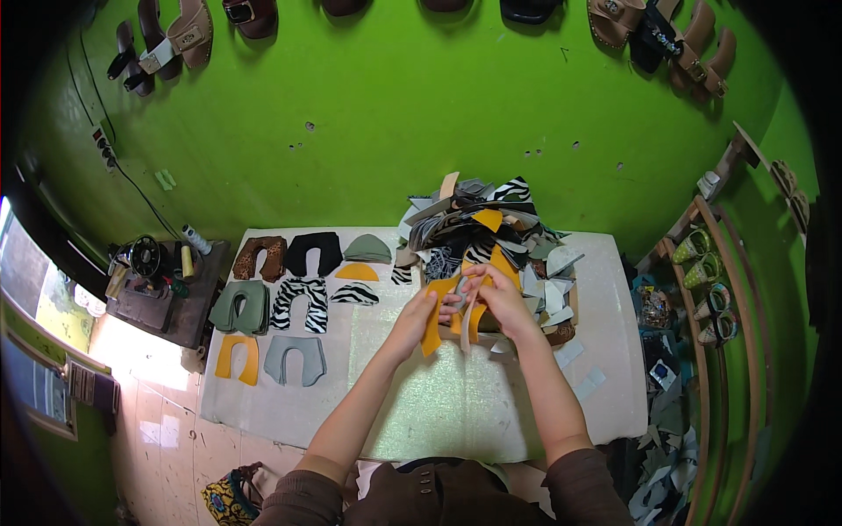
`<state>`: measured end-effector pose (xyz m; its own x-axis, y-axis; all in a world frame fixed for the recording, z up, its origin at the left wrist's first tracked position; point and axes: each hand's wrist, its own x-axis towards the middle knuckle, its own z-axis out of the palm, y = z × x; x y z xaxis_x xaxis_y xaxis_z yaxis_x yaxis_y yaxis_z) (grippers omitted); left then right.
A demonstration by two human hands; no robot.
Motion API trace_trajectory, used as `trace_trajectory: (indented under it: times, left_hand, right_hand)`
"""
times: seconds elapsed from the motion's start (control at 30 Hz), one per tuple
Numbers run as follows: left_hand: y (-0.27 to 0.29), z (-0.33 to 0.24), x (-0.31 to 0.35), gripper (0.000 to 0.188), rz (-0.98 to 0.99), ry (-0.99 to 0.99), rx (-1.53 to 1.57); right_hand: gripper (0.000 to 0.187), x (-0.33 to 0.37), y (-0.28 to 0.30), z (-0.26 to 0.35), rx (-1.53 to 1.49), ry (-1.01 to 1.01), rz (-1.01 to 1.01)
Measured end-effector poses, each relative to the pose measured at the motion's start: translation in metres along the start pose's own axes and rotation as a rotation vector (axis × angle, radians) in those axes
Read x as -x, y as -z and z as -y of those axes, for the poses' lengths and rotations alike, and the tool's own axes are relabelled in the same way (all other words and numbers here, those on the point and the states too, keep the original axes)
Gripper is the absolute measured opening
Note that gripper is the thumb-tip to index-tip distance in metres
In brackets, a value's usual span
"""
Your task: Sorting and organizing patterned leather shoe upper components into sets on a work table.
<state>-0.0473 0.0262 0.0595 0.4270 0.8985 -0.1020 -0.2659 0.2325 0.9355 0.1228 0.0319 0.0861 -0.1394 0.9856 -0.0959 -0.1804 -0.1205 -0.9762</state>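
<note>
Brown sleeves [438, 495] at the lower edge, bare forearms reaching up over a white-covered table [456, 403] toward a pile of cut pieces [491, 232]. Just in front of the pile, left hand [419, 316] and right hand [493, 294] close together, sharing a mustard-yellow cut piece [431, 331]. Left fingers pressed together on the piece's near edge, pinching it. Right fingers curled over its upper part, apparently pinching too, with something grey between the hands, too small to identify. Piece raised slightly off the table, hanging down toward the viewer.

Left of the pile, sorted shapes laid flat in rows: zebra-print shape [298, 302], grey shape [295, 359], yellow shape [237, 358]. Behind the pile, a green wall [395, 96] hung with sandals [180, 39].

Looks like the handling stage, the piece lifted from the pile and under inspection or trimming. Calls next for a steady two-handed hold, keeping the thin piece flat and clear of the pile's loose edges.
</note>
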Motion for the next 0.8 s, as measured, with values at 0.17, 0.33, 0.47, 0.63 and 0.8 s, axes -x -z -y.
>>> trace_trajectory:
  times: [0.17, 0.33, 0.47, 0.63, 0.8]
  left_hand:
    - [-0.009, 0.000, 0.006, 0.033, -0.048, 0.023, -0.142]
    - [-0.001, 0.006, 0.006, 0.037, -0.074, 0.062, 0.131]
    - [-0.006, -0.001, 0.009, 0.038, -0.065, 0.118, 0.158]
    - [-0.017, -0.008, 0.018, 0.033, 0.086, 0.099, -0.160]
    - [-0.005, -0.007, 0.019, 0.026, 0.098, 0.129, -0.183]
  right_hand:
    - [0.018, 0.006, -0.007, -0.005, 0.298, 0.094, 0.025]
    - [0.015, 0.017, -0.012, 0.007, 0.499, 0.109, 0.053]
    - [0.016, 0.022, -0.015, 0.008, 0.395, 0.047, 0.094]
    - [0.016, 0.027, -0.018, 0.009, 0.508, 0.124, 0.020]
    - [0.019, 0.028, -0.007, 0.012, 0.482, 0.014, 0.076]
